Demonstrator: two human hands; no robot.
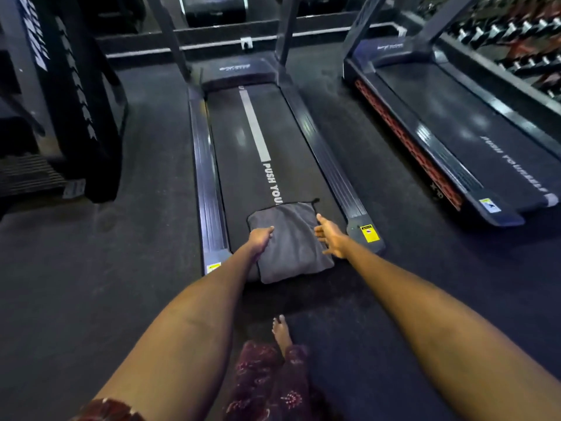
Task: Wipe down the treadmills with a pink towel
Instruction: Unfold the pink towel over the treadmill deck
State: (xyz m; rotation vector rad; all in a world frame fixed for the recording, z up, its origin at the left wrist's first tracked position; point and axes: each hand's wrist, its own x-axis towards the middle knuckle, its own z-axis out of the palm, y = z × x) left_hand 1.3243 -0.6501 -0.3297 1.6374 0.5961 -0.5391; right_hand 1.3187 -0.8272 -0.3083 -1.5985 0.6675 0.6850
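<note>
Towel (291,241) flat on near end of middle treadmill's belt (243,165), looks grey here. Left hand (260,238) curled round its left edge, right hand (329,235) spread beside it. Wiping underway; next probably pushing forward along belt.

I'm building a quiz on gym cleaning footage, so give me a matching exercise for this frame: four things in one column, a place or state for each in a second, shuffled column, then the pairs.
Column 1
1. towel
2. left hand
3. right hand
4. yellow sticker

Column 2
A. fingers spread, at the towel's right edge
B. on the near right corner of the middle treadmill
C. folded, lying on the near end of the belt
D. grips the towel's left edge

Pairs: 1-C, 2-D, 3-A, 4-B
</note>
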